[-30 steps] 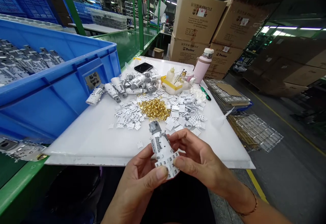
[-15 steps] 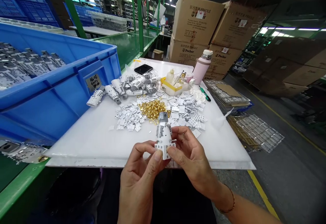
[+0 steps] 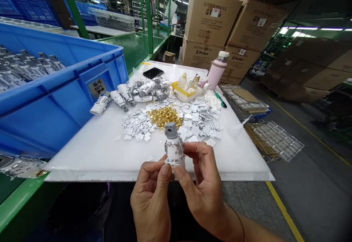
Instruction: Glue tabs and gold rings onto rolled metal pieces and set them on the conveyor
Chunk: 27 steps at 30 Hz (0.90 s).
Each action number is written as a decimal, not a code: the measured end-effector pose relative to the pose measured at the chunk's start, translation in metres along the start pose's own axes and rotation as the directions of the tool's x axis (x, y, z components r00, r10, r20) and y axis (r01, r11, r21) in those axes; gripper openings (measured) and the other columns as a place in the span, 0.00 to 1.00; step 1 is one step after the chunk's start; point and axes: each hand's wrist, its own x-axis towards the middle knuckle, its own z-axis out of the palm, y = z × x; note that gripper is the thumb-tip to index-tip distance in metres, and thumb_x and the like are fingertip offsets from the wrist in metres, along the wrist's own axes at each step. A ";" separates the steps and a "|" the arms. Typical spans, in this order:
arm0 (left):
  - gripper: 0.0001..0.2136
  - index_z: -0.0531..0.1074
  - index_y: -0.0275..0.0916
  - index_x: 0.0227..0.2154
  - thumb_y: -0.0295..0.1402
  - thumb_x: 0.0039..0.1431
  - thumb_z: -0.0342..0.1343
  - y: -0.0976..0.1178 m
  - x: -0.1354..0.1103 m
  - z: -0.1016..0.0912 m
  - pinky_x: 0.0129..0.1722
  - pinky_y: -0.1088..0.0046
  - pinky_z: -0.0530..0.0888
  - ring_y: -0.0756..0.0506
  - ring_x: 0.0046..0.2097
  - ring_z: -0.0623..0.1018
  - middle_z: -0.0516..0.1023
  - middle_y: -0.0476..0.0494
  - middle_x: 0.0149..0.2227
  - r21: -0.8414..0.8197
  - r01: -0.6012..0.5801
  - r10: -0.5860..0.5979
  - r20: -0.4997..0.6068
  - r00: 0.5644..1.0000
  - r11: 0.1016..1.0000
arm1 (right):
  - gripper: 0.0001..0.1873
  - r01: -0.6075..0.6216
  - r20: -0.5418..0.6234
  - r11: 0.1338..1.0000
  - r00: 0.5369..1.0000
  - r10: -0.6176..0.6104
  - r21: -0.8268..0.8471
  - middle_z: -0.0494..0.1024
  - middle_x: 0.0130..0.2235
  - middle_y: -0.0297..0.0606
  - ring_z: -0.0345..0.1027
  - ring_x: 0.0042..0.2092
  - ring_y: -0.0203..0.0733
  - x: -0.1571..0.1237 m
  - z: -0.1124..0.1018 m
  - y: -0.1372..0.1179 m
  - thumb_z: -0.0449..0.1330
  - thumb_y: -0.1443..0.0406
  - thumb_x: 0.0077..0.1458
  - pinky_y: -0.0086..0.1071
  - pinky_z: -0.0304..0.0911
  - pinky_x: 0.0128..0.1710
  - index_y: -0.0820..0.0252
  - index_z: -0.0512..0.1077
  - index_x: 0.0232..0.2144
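Note:
Between both hands, over the near edge of the table, stands a white cylindrical model part [image 3: 175,149] with a grey block on top and small studs on its sides. My left hand [image 3: 154,194] pinches its lower end from the left, thumb at the base. From the right, my right hand [image 3: 202,187] grips it with thumb and fingers. A thin white piece shows at the base by the thumbs; the underside is hidden. Beyond it lie gold rings [image 3: 165,116], with small white plates [image 3: 139,125] to the left and more white plates [image 3: 202,119] to the right.
A blue crate [image 3: 55,106] of similar parts stands left. Assembled parts [image 3: 145,90], a phone [image 3: 153,73], a yellow-edged tray [image 3: 184,94] with a bottle, a pink flask [image 3: 217,71] and a green pen [image 3: 220,99] sit further back. Cartons [image 3: 211,22] are stacked behind; metal trays [image 3: 275,139] lie right.
The model part has tilted, its grey top now turned more towards me, and shifted slightly left. Both hands keep hold of its base.

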 end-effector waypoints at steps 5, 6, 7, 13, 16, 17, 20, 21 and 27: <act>0.10 0.69 0.40 0.27 0.37 0.52 0.64 0.003 -0.001 -0.001 0.29 0.85 0.69 0.55 0.27 0.69 0.70 0.55 0.24 -0.014 0.056 -0.056 0.029 0.998 0.998 | 0.21 0.099 0.055 0.989 0.994 -0.094 -0.105 0.65 0.48 0.45 0.62 0.51 0.45 -0.003 -0.005 -0.006 0.56 0.70 0.57 0.40 0.64 0.53 0.58 0.59 0.53; 0.10 0.68 0.40 0.27 0.37 0.52 0.64 0.004 -0.001 -0.001 0.27 0.85 0.68 0.55 0.26 0.68 0.70 0.55 0.24 -0.029 0.094 -0.093 0.045 0.995 0.995 | 0.21 0.108 0.072 0.988 0.992 -0.100 -0.114 0.65 0.49 0.45 0.62 0.52 0.45 -0.002 -0.007 -0.008 0.56 0.70 0.57 0.40 0.63 0.53 0.59 0.59 0.53; 0.10 0.68 0.40 0.27 0.36 0.52 0.64 0.005 0.000 0.000 0.26 0.86 0.68 0.55 0.25 0.67 0.69 0.55 0.23 -0.042 0.135 -0.132 0.062 0.989 0.990 | 0.21 0.114 0.093 0.986 0.990 -0.103 -0.119 0.65 0.49 0.45 0.61 0.52 0.45 -0.002 -0.010 -0.008 0.56 0.70 0.57 0.40 0.62 0.54 0.60 0.60 0.53; 0.08 0.66 0.39 0.27 0.33 0.57 0.59 0.012 0.006 -0.002 0.42 0.78 0.76 0.49 0.43 0.76 0.78 0.48 0.35 -0.077 0.237 -0.225 0.136 0.965 0.968 | 0.16 0.114 -0.165 0.955 0.973 -0.164 -0.274 0.69 0.47 0.43 0.64 0.51 0.45 0.011 -0.062 0.018 0.57 0.67 0.57 0.42 0.60 0.53 0.59 0.65 0.49; 0.04 0.69 0.40 0.31 0.33 0.58 0.58 0.016 0.009 -0.004 0.48 0.73 0.75 0.46 0.51 0.75 0.79 0.45 0.45 -0.052 0.307 -0.300 0.109 0.948 0.950 | 0.18 0.004 -0.447 0.881 0.861 -0.244 -0.472 0.71 0.45 0.43 0.66 0.46 0.45 0.027 -0.111 0.050 0.61 0.62 0.55 0.43 0.62 0.48 0.59 0.65 0.47; 0.03 0.70 0.40 0.31 0.33 0.58 0.58 0.016 0.010 -0.003 0.49 0.72 0.76 0.45 0.51 0.76 0.79 0.45 0.46 -0.062 0.329 -0.322 0.103 0.941 0.942 | 0.21 -0.073 -0.482 0.851 0.848 -0.222 -0.520 0.70 0.46 0.44 0.65 0.46 0.45 0.033 -0.128 0.061 0.62 0.59 0.54 0.43 0.63 0.46 0.60 0.65 0.48; 0.03 0.72 0.38 0.31 0.31 0.58 0.58 0.016 0.009 0.001 0.48 0.67 0.77 0.44 0.47 0.79 0.80 0.42 0.43 -0.138 0.390 -0.374 0.124 0.919 0.911 | 0.27 -0.252 -0.453 0.751 0.889 -0.070 -0.610 0.69 0.48 0.47 0.63 0.46 0.48 0.048 -0.164 0.086 0.64 0.55 0.49 0.44 0.61 0.44 0.61 0.65 0.48; 0.03 0.73 0.37 0.31 0.30 0.58 0.57 0.016 0.008 0.003 0.47 0.67 0.78 0.44 0.46 0.79 0.81 0.41 0.42 -0.158 0.404 -0.386 0.132 0.913 0.901 | 0.25 -0.273 -0.430 0.733 0.902 -0.031 -0.624 0.70 0.46 0.46 0.62 0.45 0.49 0.051 -0.171 0.091 0.65 0.54 0.47 0.45 0.60 0.45 0.61 0.67 0.45; 0.06 0.74 0.35 0.34 0.26 0.61 0.53 0.017 0.003 0.011 0.40 0.74 0.79 0.45 0.42 0.81 0.82 0.38 0.40 -0.213 0.450 -0.443 0.081 0.893 0.868 | 0.16 -0.251 -0.398 0.832 0.916 0.039 -0.495 0.71 0.33 0.37 0.62 0.35 0.42 0.057 -0.160 0.084 0.61 0.53 0.51 0.40 0.60 0.39 0.56 0.61 0.29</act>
